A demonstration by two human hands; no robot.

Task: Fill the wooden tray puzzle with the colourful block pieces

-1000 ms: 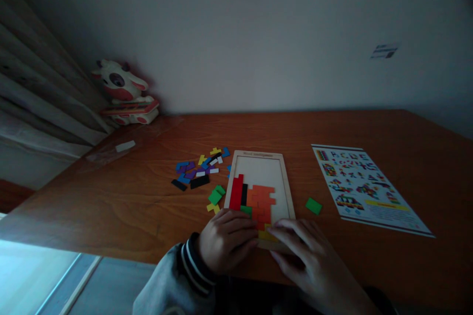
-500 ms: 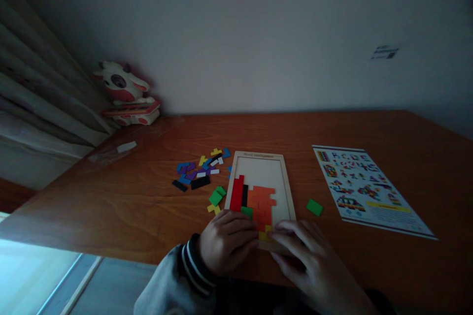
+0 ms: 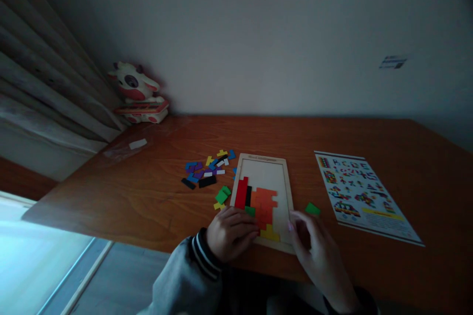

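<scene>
A wooden puzzle board (image 3: 263,158) lies on the table, part filled with red, black, green, orange and yellow pieces. My left hand (image 3: 232,234) is closed over its lower left corner, fingers on top and thumb by the near edge, covering some of the frame. The yellow piece (image 3: 270,233) sits low on the board, just right of those fingers. My right hand (image 3: 317,242) is at the board's lower right edge, thumb and fingers apart, with nothing visible between them. Beyond its knuckles lies a green piece (image 3: 312,208), partly hidden.
Loose green pieces (image 3: 222,194) and several blue, purple, white, yellow and black ones lie left of the board. A printed pattern sheet (image 3: 364,192) lies to the right. A toy cow (image 3: 138,91) with a keyboard and a plastic bag (image 3: 118,151) are at the far left.
My right hand has moved right, off the yellow piece to the board's edge, its fingers opening. My left hand stays on the board's corner. The view has shifted slightly.
</scene>
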